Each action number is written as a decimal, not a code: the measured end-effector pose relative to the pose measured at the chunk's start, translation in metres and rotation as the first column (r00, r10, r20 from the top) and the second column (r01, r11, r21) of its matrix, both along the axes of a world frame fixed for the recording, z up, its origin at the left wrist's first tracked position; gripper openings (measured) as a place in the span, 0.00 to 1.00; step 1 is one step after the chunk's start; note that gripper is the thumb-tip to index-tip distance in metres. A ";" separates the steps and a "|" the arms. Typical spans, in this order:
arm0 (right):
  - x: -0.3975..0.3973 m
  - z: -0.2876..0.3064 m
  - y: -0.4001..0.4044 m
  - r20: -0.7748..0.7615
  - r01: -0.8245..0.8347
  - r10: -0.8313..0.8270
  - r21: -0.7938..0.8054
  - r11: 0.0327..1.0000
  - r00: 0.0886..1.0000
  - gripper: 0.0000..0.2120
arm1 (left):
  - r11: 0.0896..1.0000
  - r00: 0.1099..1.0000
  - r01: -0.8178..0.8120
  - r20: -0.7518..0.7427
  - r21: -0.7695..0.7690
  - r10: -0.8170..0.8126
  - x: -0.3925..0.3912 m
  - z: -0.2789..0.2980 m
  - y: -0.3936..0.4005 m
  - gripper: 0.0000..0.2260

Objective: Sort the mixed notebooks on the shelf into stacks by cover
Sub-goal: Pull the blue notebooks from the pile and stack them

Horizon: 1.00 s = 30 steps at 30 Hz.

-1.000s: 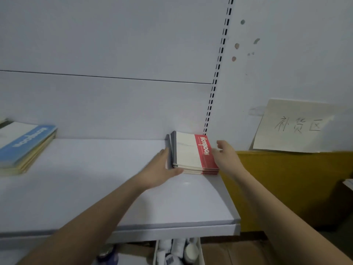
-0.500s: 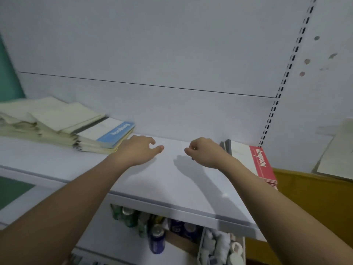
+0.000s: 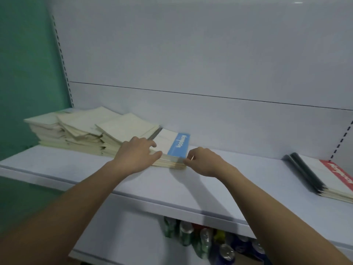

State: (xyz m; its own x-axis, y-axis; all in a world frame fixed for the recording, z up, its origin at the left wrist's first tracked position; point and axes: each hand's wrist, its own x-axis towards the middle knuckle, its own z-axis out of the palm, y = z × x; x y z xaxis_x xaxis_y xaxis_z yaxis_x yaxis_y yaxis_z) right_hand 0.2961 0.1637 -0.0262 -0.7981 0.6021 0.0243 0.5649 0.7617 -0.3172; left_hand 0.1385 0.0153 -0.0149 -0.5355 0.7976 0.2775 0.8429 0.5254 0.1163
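A small stack of notebooks topped by a white cover with a blue band (image 3: 176,144) lies on the white shelf (image 3: 219,190). My left hand (image 3: 136,154) rests on the stack's near left part, fingers spread over the cover. My right hand (image 3: 205,161) pinches the stack's near right corner between thumb and fingers. Left of it, a loose pile of cream-covered notebooks (image 3: 80,131) leans in several overlapping layers. At the far right edge sits a stack with a white cover and red band (image 3: 332,178).
The shelf's back panel is plain white, with slotted uprights at left (image 3: 63,60) and right (image 3: 342,140). A green wall (image 3: 24,73) is at the left. Cans and bottles (image 3: 206,240) stand on the lower shelf below.
The view has swung left from the red-banded stack. Both hands moved left across the shelf and now touch the blue-banded stack.
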 end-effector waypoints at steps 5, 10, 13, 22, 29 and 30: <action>-0.041 -0.005 -0.005 -0.033 0.036 -0.035 0.052 0.998 0.999 0.18 | 0.999 0.999 0.042 0.001 0.005 -0.042 -0.043 0.003 0.012 0.18; -0.077 -0.011 0.004 -0.046 0.013 -0.007 0.113 0.993 0.999 0.26 | 0.999 0.999 0.039 -0.028 -0.025 -0.040 -0.071 -0.005 0.034 0.18; -0.105 -0.024 0.008 -0.003 -0.056 0.057 0.165 0.985 0.998 0.35 | 0.999 1.000 0.031 0.000 -0.033 -0.031 -0.082 -0.005 0.040 0.19; -0.104 -0.039 0.011 0.005 -0.131 0.134 0.262 0.956 0.991 0.22 | 0.974 0.937 0.048 0.328 0.220 -0.121 -0.109 -0.003 0.050 0.16; -0.091 -0.015 0.001 -0.568 0.011 -0.023 -0.024 1.000 0.823 0.19 | 0.960 0.158 -0.080 0.954 0.270 -0.255 -0.092 0.021 0.063 0.24; -0.092 -0.012 -0.005 -0.567 -0.028 0.014 -0.017 0.999 0.823 0.19 | 0.958 -0.016 -0.076 0.960 0.278 -0.280 -0.092 0.024 0.063 0.24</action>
